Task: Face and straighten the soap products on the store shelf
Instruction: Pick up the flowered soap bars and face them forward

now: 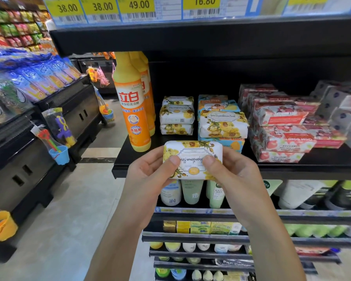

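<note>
Soap bar, label upside down, is held before the shelf edge; left hand pinches its 9 o'clock end, right hand its 3 o'clock end. Matching soaps are stacked at 12 o'clock.

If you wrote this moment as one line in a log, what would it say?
left hand: holds yellow-flower soap bar | right hand: holds same bar | bar: in front of shelf, label upside down

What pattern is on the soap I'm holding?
Yellow flowers on white wrapper, soap bar, head view.
</note>
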A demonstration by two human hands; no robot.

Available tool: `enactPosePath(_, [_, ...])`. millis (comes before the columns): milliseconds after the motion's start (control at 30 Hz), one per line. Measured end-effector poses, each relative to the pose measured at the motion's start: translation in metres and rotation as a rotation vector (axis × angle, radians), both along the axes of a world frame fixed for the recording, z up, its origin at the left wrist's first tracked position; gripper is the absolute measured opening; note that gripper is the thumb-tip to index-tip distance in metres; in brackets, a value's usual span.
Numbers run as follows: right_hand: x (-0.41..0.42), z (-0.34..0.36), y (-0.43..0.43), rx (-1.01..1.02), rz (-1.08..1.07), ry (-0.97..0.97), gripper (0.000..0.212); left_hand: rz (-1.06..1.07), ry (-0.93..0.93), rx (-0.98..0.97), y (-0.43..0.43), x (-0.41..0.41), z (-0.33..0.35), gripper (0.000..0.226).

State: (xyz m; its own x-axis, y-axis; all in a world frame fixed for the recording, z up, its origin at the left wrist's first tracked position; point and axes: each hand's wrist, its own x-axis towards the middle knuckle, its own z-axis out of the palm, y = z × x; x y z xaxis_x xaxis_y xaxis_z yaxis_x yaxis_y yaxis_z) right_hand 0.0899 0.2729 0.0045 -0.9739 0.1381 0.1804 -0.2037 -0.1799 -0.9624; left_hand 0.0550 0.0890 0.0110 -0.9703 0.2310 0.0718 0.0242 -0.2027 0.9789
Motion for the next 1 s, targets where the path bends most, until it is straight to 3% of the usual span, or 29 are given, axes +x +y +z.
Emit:
enactPosePath(300, [0.011,-0.003,0.012,-0.037,-0.012,0.108,0.044,-0.098,-0.005,-0.058,0.014,0.005,0.005,0.046])
enactPosePath(400, [0.011,-0.004,0.016,-0.025,-0.005,0.163,0.046,-0.17,-0.046,-0.07,0.016,0.006,0.005,0.062])
enactPosePath(600, [0.011,-0.005,0.022,0.007,0.027,0.197,0.05,-0.161,-0.071,0.01,0.02,0.007,0.008,0.053])
enactPosePath(733, [0.013,-0.001,0.023,0.053,0.045,0.169,0.055,-0.142,-0.068,0.07,0.022,0.008,0.009,0.047])
enactPosePath(933, [0.013,0.001,0.02,0.101,0.023,0.013,0.08,-0.084,-0.043,0.12,0.026,0.007,0.01,0.061])
enactPosePath(1000, [0.012,0.003,0.018,0.081,0.022,-0.003,0.074,-0.07,-0.028,0.111,0.027,0.007,0.01,0.062])
